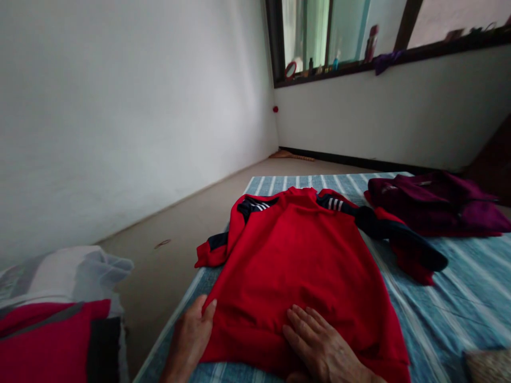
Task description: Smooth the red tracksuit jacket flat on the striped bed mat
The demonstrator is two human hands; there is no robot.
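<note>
A red sweatshirt with navy shoulder panels and white stripes lies spread on a blue striped bed cover, its collar at the far end. Its left-side sleeve is bent by the cover's edge, and the right-side sleeve stretches out towards the right. My left hand pinches the shirt's lower left edge between thumb and fingers. Flat on the fabric near the bottom hem rests my right hand, its fingers extended and holding nothing.
Folded purple clothing is stacked at the right on the cover. Pink and white cloth items lie at the lower left. A beige object shows at the lower right corner. Small bottles and a mirror line the window sill.
</note>
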